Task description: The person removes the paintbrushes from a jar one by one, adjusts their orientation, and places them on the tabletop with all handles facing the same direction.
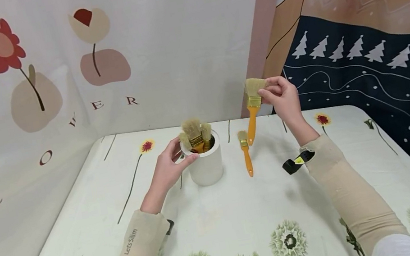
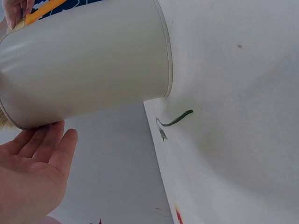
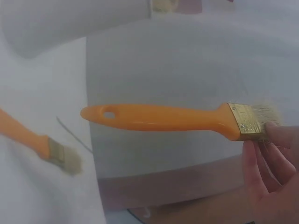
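In the head view, a white cylindrical pot (image 1: 206, 169) stands upright on the table. Several paintbrushes (image 1: 193, 132) stick out of it, bristles up. My left hand (image 1: 166, 167) holds the pot near its rim, thumb at the front and fingers along the left side. The left wrist view shows those fingers (image 2: 51, 140) against the pot wall (image 2: 88, 65). To the pot's right, my right hand (image 1: 282, 98) pinches a paintbrush (image 1: 253, 115) by its bristles, orange handle hanging down. The right wrist view shows its handle (image 3: 154, 117) in full. Another orange-handled paintbrush (image 1: 247, 157) lies on the table.
A white floral cloth covers the table (image 1: 220, 216). Behind it hangs a pale curtain (image 1: 176, 59) printed with flowers and letters. On the right is a dark fabric (image 1: 344, 76) with white trees. A black strap mount (image 1: 297, 162) sits at my right wrist.
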Motion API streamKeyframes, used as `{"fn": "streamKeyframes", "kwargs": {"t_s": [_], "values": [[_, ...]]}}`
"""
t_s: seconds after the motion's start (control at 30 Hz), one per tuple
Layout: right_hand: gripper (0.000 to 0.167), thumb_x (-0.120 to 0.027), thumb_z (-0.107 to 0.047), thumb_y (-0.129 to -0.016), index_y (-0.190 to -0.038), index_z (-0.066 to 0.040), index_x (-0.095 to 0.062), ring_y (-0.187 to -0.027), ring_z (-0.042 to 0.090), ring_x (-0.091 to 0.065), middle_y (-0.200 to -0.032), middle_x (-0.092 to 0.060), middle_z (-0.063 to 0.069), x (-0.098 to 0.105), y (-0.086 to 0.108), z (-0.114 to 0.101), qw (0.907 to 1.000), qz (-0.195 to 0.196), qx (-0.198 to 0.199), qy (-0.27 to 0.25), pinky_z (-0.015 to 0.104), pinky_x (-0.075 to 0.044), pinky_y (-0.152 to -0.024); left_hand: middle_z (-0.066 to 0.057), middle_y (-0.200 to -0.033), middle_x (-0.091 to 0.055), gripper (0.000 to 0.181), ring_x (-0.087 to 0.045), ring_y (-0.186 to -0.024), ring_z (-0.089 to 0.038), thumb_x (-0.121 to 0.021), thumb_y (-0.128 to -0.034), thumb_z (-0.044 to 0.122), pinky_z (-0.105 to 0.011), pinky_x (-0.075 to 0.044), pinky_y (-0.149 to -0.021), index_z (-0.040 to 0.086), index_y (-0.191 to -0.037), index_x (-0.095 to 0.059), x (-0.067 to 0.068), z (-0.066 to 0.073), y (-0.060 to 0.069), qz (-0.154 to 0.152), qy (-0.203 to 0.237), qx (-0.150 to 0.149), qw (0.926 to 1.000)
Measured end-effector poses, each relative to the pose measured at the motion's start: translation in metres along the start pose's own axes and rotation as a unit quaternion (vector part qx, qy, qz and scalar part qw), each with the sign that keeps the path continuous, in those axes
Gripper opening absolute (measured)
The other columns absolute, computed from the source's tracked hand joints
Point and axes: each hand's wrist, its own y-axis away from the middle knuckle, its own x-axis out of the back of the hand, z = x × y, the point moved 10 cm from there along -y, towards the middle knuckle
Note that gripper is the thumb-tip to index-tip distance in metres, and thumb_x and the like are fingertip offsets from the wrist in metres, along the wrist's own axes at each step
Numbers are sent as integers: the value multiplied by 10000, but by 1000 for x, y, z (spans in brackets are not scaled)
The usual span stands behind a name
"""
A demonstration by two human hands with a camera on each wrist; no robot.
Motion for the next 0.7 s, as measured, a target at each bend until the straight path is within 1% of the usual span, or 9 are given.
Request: {"fn": "streamKeyframes", "kwargs": {"t_s": [0.17,0.37,0.53,0.6,0.67,0.7], "values": [[364,-700,-136,-933,-1231,27,-570,-799,-36,-651,-787,-642,-236,3,-2,16,9999,28,-152,-2,115,-585,-742,-168,-1505,-497,747,-462,-1417,-317,-757,-898,266,-458,-390,-1192,85,-1520,-385,0,-1,-1,6,8,11,10000],[354,-705,-161,-932,-1218,1,-576,-773,-31,-647,-783,-635,-213,5,-3,38,9986,70,-471,242,130,-590,-749,-161,-1511,-491,751,-456,-1422,-313,-758,-897,271,-458,-388,-1194,94,-1522,-382,0,-2,-1,13,10,73,10000],[347,-704,-135,-932,-1230,-7,-581,-695,-56,-646,-772,-632,-191,6,-4,58,9968,57,-719,344,135,-596,-714,-161,-1515,-486,751,-454,-1423,-313,-756,-899,270,-456,-386,-1195,93,-1524,-379,0,-2,-1,18,-8,103,9999],[357,-700,-130,-934,-1250,-12,-584,-687,-68,-640,-811,-655,-146,6,-4,67,9960,48,-814,369,117,-588,-692,-164,-1516,-484,752,-452,-1424,-315,-754,-901,267,-456,-385,-1196,89,-1526,-376,0,-2,0,14,-13,107,9999],[372,-697,-125,-936,-1272,-16,-582,-694,-74,-636,-830,-660,-128,5,-4,75,9953,33,-908,348,108,-583,-682,-164,-1518,-481,754,-450,-1425,-315,-753,-902,267,-456,-385,-1195,88,-1528,-372,-1,-2,0,8,-26,119,9999],[377,-691,-126,-941,-1285,-20,-581,-709,-76,-631,-886,-687,-70,5,-3,78,9948,10,-947,361,104,-581,-682,-163,-1519,-479,755,-448,-1426,-315,-752,-902,269,-455,-385,-1195,89,-1528,-371,-1,-2,0,4,-32,129,9999]]}}
